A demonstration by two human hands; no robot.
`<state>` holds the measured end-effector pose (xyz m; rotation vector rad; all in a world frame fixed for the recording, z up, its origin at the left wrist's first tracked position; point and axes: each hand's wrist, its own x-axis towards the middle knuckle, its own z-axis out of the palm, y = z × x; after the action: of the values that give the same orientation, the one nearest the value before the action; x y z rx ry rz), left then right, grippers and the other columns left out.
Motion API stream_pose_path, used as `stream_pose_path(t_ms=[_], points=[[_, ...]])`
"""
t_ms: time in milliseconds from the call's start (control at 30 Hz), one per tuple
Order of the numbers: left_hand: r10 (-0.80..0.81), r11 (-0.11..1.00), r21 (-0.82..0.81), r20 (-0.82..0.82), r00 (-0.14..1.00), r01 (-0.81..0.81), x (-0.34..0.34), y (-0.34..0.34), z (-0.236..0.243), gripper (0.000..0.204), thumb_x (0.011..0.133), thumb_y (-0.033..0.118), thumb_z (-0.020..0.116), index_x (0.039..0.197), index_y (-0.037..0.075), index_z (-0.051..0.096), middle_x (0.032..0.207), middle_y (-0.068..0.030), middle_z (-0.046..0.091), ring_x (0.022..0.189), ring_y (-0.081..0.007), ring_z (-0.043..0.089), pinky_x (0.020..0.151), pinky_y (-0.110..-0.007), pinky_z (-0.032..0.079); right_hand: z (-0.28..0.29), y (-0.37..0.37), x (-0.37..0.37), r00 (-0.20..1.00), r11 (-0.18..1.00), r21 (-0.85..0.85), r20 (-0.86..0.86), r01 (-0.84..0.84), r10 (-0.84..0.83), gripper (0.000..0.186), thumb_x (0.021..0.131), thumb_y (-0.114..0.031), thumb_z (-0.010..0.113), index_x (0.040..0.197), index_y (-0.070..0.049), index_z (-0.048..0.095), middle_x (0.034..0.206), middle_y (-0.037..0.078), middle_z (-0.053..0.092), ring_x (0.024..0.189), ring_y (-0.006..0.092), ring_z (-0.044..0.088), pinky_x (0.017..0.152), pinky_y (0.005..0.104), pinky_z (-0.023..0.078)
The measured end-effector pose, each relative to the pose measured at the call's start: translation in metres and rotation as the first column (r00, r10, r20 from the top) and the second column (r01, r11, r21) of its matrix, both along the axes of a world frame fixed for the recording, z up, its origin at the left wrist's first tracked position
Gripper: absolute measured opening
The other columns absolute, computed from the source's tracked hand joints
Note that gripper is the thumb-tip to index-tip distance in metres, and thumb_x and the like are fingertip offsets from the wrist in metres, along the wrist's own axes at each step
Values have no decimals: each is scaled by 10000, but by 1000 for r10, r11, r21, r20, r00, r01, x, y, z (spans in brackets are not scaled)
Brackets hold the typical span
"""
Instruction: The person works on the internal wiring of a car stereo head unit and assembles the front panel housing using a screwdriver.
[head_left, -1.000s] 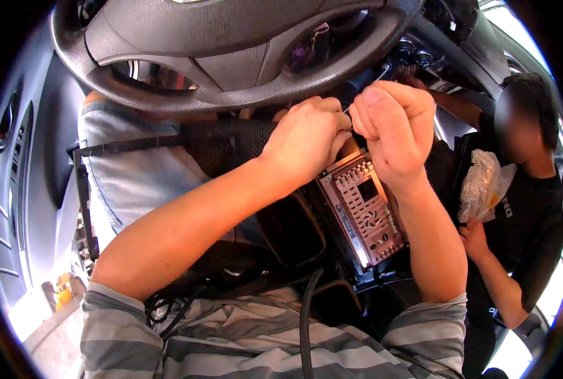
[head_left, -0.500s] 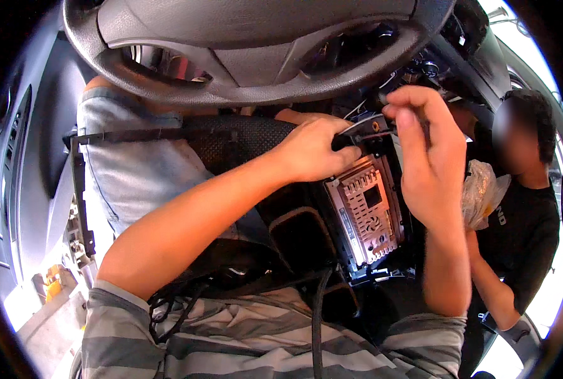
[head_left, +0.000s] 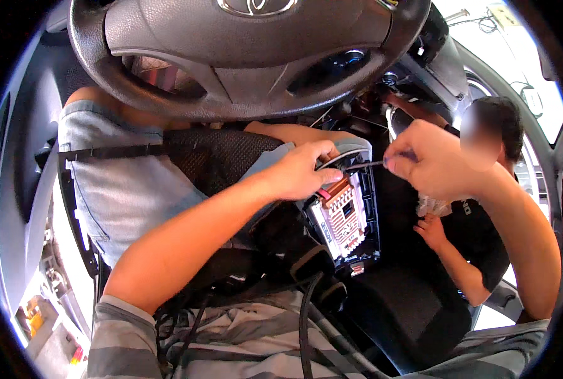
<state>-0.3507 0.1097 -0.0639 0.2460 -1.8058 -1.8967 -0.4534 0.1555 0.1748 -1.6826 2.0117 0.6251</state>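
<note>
My left hand (head_left: 300,170) grips the upper edge of a black panel (head_left: 371,221) beside my right thigh, fingers curled over it. A silvery electronic unit (head_left: 344,224) with slots and a fan grille is set in that panel. My right hand (head_left: 433,158), at the right of the panel's top, pinches a thin dark strand or rod (head_left: 371,164) that reaches toward my left thumb; whether it is wire or a tool I cannot make out.
The steering wheel (head_left: 243,101) spans the top. The door (head_left: 22,158) is at left, the dashboard (head_left: 433,69) upper right. A co-worker in black (head_left: 483,252) sits at right beside a crumpled clear bag (head_left: 433,205). A black cable (head_left: 306,322) crosses my lap.
My right hand has moved away from my left to the right, drawing the thin piece out sideways. The panel and unit have tilted and shifted left. The co-worker has moved lower and leftward.
</note>
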Motion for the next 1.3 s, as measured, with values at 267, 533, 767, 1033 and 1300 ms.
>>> stream_pose_path(t_ms=[267, 533, 767, 1033, 1300], points=[[145, 988, 38, 42, 989, -147, 7, 15, -2, 231, 865, 118, 678, 1042, 14, 573, 913, -126, 652, 819, -206, 633, 750, -348, 491, -13, 3, 17, 936, 927, 159, 34, 341, -350, 266, 892, -176, 529, 958, 3, 714, 814, 181, 697, 769, 272, 662, 718, 384, 494], [117, 974, 189, 62, 991, -126, 17, 6, -9, 229, 832, 122, 686, 994, -4, 585, 966, -196, 659, 930, -342, 638, 828, -409, 474, -30, 0, 39, 919, 934, 146, -181, -326, 349, 151, 780, -149, 617, 783, 1, 640, 738, 196, 658, 779, 374, 668, 740, 448, 535], [177, 978, 101, 59, 983, -182, 21, 1, -18, 215, 865, 130, 667, 1024, 15, 577, 940, -140, 661, 846, -255, 623, 786, -382, 482, -32, -23, 43, 644, 654, 483, -218, -582, 734, 201, 704, -132, 672, 849, 3, 637, 744, 178, 668, 740, 327, 692, 658, 408, 557], [170, 980, 95, 68, 983, -176, 16, 4, -24, 264, 896, 159, 614, 1103, 12, 544, 988, -208, 655, 931, -355, 637, 834, -432, 477, -36, -31, 43, 978, 923, 324, -88, 207, -189, 123, 856, -105, 550, 907, -15, 618, 605, 25, 512, 497, 144, 519, 433, 287, 383], [130, 990, -78, 199, 971, -117, 18, 9, -2, 362, 917, 249, 560, 1208, 36, 526, 1028, -304, 632, 999, -473, 594, 864, -524, 456, -34, -42, 28, 482, 416, 449, -37, 791, -875, 217, 919, -100, 483, 1070, -8, 608, 591, -53, 359, 472, 48, 311, 411, 227, 232]])
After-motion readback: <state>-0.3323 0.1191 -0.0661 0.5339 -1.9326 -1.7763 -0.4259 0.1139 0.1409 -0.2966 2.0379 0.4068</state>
